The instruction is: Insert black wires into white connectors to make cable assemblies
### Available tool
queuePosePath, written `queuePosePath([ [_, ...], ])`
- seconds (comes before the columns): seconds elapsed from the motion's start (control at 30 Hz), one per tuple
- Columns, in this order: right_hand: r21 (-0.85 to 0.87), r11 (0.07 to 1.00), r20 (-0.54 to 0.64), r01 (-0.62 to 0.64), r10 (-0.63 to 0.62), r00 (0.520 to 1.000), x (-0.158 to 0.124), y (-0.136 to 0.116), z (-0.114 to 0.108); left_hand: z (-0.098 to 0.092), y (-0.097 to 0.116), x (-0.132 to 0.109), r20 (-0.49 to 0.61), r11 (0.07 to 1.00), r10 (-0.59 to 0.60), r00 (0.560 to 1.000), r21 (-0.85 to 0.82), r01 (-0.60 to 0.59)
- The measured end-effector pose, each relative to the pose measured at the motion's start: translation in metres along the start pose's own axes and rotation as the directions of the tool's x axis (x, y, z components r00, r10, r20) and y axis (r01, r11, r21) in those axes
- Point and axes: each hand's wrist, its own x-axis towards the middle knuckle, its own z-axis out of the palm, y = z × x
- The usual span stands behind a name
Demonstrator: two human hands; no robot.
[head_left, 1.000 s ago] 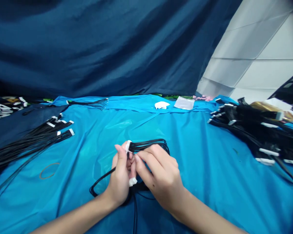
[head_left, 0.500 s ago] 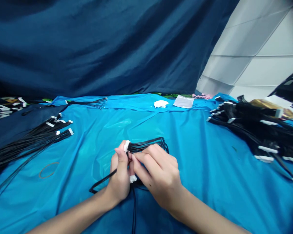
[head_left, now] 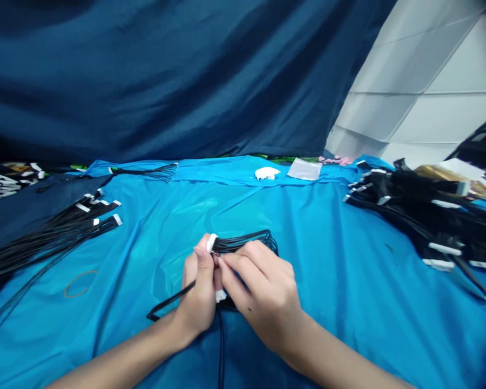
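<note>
My left hand (head_left: pixel 198 294) is closed around a white connector (head_left: pixel 211 242), thumb on top. Black wires (head_left: pixel 247 240) run right from that connector and bend back behind my right hand (head_left: pixel 263 286). The right thumb and forefinger are pinched together at the connector's near end, on what looks like a thin wire tip; it is mostly hidden by the fingers. A second white connector (head_left: pixel 220 295) shows below, between the two hands. One black cable loop (head_left: pixel 168 302) sticks out left of my left hand, and loose wires (head_left: pixel 221 351) hang toward me.
Wire harnesses with white connectors (head_left: pixel 56 232) lie at left, near a rubber band (head_left: pixel 80 284). A larger harness pile (head_left: pixel 421 210) is at right. Toward the back are a small harness (head_left: pixel 146 172), a white lump (head_left: pixel 267 173) and a clear bag (head_left: pixel 305 169) on blue cloth (head_left: pixel 319 259).
Both hands stay almost in place. The held connector and its wires have shifted very slightly, and the right fingers keep their pinch at the connector.
</note>
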Motion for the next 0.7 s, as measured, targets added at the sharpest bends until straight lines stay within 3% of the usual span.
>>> queuePosePath([
  [0.33,0.140,0.986,-0.015,-0.092,0.095,0.995,-0.0003,-0.0015,0.0006,0.0015,0.0045,-0.0025,0.039,0.990,0.071,0.997,0.119,-0.075],
  [0.7,0.094,0.994,0.023,-0.059,0.057,0.998,-0.0014,-0.0016,0.0005,-0.0056,-0.0007,-0.0014,0.056,0.981,0.049,0.997,0.186,-0.059],
])
